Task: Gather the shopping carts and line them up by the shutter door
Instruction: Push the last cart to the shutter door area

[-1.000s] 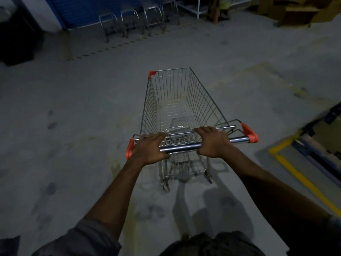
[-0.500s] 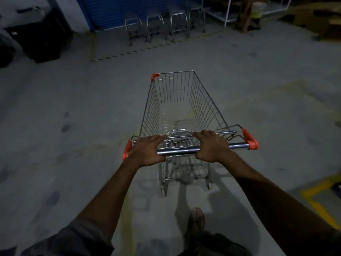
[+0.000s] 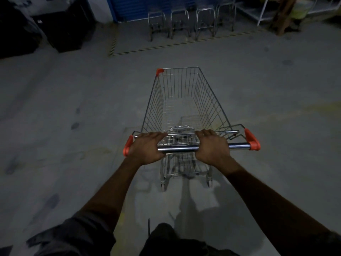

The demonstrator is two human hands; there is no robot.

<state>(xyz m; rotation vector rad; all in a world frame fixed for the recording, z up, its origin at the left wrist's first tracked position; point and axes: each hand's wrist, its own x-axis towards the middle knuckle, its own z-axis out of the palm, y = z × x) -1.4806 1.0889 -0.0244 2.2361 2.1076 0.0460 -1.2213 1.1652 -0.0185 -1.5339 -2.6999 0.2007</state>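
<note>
Concrete floor (image 3: pixel 73 108), grey, stained, dimly lit. Blue shutter door (image 3: pixel 140 6) stood at the far wall, at the top of the head view. Parked carts (image 3: pixel 180 23) were lined side by side just in front of it, behind a striped floor line (image 3: pixel 166 46). They looked like four, though the dimness left the count unsure. Black bins (image 3: pixel 68 28) sat left of the door, white shelving (image 3: pixel 265 10) to its right.

You had one more shopping cart (image 3: pixel 184 100) out on open floor, well apart from that row, nose pointed roughly toward it. Your left hand (image 3: pixel 147 147) and right hand (image 3: pixel 212 148) were both on the handlebar (image 3: pixel 178 149), each grip clamped round the bar with fingers curled over the top. The left sat beside the orange end cap (image 3: pixel 127 148); the right sat inboard, with bare bar showing beyond it.

Progress, as I judged it: part of the line was made, and this cart was in transit, not yet parked. Left to do: cross the open floor and slot it in beside the row, square with the others. Whether further carts waited elsewhere could not be told.

Cart itself: bare wire basket, empty, tapering toward the nose. Orange corner guard (image 3: pixel 159 72) at front left. What looked like a folded seat flap lay by the handle. Rear wheels (image 3: pixel 163 185) were on the floor. Frame looked straight, with no damage visible.
</note>
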